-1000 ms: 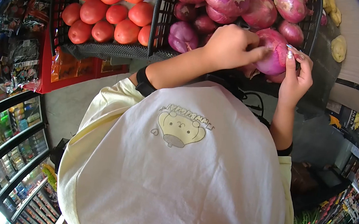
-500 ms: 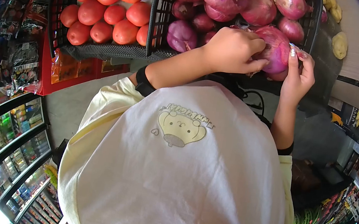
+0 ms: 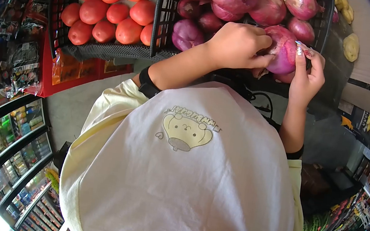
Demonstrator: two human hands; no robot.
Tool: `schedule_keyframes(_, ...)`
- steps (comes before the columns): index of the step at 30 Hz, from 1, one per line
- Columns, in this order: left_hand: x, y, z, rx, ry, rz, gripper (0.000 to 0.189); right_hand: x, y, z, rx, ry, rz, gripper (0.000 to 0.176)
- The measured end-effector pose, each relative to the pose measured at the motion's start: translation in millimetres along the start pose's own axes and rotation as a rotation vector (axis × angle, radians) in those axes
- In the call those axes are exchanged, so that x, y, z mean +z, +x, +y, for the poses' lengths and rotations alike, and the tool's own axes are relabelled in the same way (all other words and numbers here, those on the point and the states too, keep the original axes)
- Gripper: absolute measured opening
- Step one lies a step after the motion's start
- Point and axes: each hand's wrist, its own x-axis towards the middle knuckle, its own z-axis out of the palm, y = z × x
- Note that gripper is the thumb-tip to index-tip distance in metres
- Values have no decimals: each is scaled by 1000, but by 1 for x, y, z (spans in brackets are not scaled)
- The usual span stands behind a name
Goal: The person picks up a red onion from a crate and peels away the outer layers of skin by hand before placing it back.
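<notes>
"What's in the hands?"

"One large red onion (image 3: 285, 54). The left hand (image 3: 240, 45) pinches its left side; the right hand (image 3: 308, 76) grips the opposite side with its fingertips."

"Where is it?"

"At the near edge of the black plastic crate (image 3: 323, 31), beside other red onions (image 3: 267, 7)."

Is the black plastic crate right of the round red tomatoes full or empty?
Not empty: round purple-red onions lie heaped inside the black plastic crate. Whether brim-full, cannot tell: its far end is outside the view.
</notes>
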Motion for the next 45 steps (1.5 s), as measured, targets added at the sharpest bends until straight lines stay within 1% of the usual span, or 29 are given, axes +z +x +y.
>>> schedule_keyframes(2,3,0,-3,20,-61,82,18,-1,0,2,-13,-12,3,11)
schedule_keyframes(6,10,-3,-15,15,-59,111,18,-4,1,7,-3,-31,10,11)
schedule_keyframes(8,10,-4,-19,-68,-139,132,17,-5,1,7,2,-33,15,11)
schedule_keyframes(9,5,-3,-15,-84,-116,109,22,-5,1,5,12,-33,18,11)
schedule_keyframes(10,2,-1,-9,-85,-118,108,22,-4,1,3,22,-33,20,11)
schedule_keyframes(12,-2,2,3,-142,-96,-59,26,-2,0,2,12,-15,22,11)
schedule_keyframes(13,2,2,6,-126,-100,-15,31,-1,0,2,0,4,25,11)
schedule_keyframes(14,3,3,7,-127,-99,-14,31,-1,1,2,0,5,24,11)
schedule_keyframes(16,2,4,9,-160,-238,-33,29,-1,2,1,-56,-84,6,11)
schedule_keyframes(20,3,3,5,-144,-296,-34,27,0,3,0,-64,-91,7,11)
schedule_keyframes(22,2,2,4,-177,-405,-77,27,0,4,1,-103,-122,-2,10)
schedule_keyframes(25,2,1,2,-181,-455,-86,28,2,4,-2,-117,-118,-3,10)
schedule_keyframes(29,1,1,1,-170,-448,-90,28,3,4,-1,-128,-119,4,10)
schedule_keyframes(31,1,1,3,-218,-548,-83,24,3,5,0,-142,-147,-3,10)
schedule_keyframes(35,2,3,3,-201,-444,-41,27,3,5,-2,-150,-160,-12,11)
schedule_keyframes(37,8,-1,-6,-254,-342,53,22,1,5,2,-121,-177,13,11)
schedule_keyframes(40,6,-5,-9,-261,-398,56,19,2,4,-1,-113,-156,19,11)
schedule_keyframes(41,2,-5,-5,-275,-397,21,20,2,4,-1,-111,-157,18,11)
schedule_keyframes(42,2,-7,-5,-276,-399,18,20,2,5,-1,-105,-160,16,11)
schedule_keyframes(44,3,-8,-6,-94,-370,19,18,3,5,3,-101,-165,13,11)
schedule_keyframes(45,4,-9,-8,-93,-371,19,18,3,4,10,-53,-104,42,11)
